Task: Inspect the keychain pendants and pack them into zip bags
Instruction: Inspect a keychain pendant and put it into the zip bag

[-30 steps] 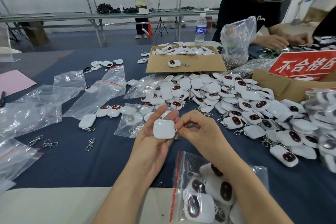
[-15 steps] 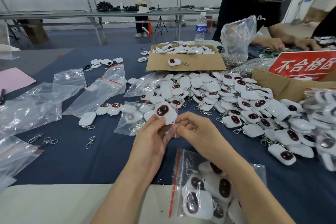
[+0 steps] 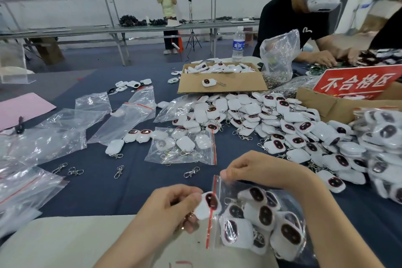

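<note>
My left hand [image 3: 174, 206] pinches a white keychain pendant [image 3: 207, 204] with a dark red oval face, right at the red-striped mouth of a clear zip bag [image 3: 261, 217]. The bag lies near the table's front edge and holds several pendants. My right hand [image 3: 256, 169] grips the bag's upper corner by the mouth and holds it up. A large heap of loose pendants [image 3: 282, 124] spreads across the blue cloth behind my hands.
A second filled zip bag [image 3: 182, 146] lies beyond my hands, with empty bags [image 3: 54, 132] and loose clasps [image 3: 118, 172] to the left. A cardboard box [image 3: 221, 80], a red sign [image 3: 356, 82] and a water bottle [image 3: 238, 43] stand at the back. A person works at the far right.
My hands dropped from mid-table to the zip bag near me. The pendant was turned from its back to its face, and my right hand let go of it and took the bag's mouth.
</note>
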{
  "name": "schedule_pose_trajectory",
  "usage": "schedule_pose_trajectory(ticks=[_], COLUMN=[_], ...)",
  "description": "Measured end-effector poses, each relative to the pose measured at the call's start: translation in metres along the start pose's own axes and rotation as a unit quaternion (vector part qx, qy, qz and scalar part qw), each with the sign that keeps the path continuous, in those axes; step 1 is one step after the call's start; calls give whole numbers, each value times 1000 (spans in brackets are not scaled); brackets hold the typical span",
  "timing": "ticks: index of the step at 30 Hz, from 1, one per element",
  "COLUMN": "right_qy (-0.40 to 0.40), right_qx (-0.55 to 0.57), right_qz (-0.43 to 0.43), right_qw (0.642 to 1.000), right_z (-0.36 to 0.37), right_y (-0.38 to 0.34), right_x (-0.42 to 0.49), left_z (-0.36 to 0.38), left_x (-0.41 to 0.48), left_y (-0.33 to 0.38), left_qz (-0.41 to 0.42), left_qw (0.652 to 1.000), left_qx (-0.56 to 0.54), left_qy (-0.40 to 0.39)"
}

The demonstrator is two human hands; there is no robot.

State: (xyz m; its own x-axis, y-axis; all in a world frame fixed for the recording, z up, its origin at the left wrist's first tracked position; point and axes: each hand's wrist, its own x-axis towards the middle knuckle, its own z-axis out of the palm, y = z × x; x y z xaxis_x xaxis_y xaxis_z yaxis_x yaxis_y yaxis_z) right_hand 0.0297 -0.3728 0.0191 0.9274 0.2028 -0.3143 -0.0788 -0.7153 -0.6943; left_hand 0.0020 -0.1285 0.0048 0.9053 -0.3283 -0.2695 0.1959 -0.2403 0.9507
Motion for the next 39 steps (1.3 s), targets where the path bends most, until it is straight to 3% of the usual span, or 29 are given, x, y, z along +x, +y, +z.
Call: schedule_pose_trajectory(ticks=[4, 10, 13, 16, 18, 21, 24, 26, 30, 34, 37, 39], right_qy=[-39, -24, -49, -64, -21, 139, 319, 372, 307, 290, 283, 292], right_qx=[45, 104, 115, 136, 147, 114, 113, 55, -118, -183, -141, -5], right_qz=[-24, -56, -59, -67, -68, -68, -34, 7, 134, 153, 156, 112], right_qw=[998, 993, 990, 986, 987, 981, 941, 927, 935, 927, 936, 950], right_z=[0, -4, -3, 0, -1, -7, -13, -16, -14, -13, -16, -18], right_y=[-3, 1, 4, 7, 11, 23, 37, 48, 64, 63, 61, 56], right_x=[-2, -3, -1, 3, 6, 12, 14, 14, 12, 13, 11, 9], left_z=[20, 40, 38, 34, 28, 19, 16, 16, 23, 30, 35, 43], left_x=[2, 7, 0, -4, -1, 20, 48, 64, 76, 81, 83, 83], left_y=[14, 18, 18, 28, 35, 37, 36, 32, 12, -3, -4, -2], left_qz=[8, 11, 107, 179, 179, 167, 120, 102, 110, 135, 168, 187], left_qw=[997, 998, 984, 918, 909, 944, 979, 982, 966, 966, 966, 969], left_qx=[-48, -43, 127, 352, 377, 272, 100, 4, -57, -26, -28, -45], left_qy=[-60, -43, -63, -35, 12, 79, 128, 156, 228, 217, 197, 156])
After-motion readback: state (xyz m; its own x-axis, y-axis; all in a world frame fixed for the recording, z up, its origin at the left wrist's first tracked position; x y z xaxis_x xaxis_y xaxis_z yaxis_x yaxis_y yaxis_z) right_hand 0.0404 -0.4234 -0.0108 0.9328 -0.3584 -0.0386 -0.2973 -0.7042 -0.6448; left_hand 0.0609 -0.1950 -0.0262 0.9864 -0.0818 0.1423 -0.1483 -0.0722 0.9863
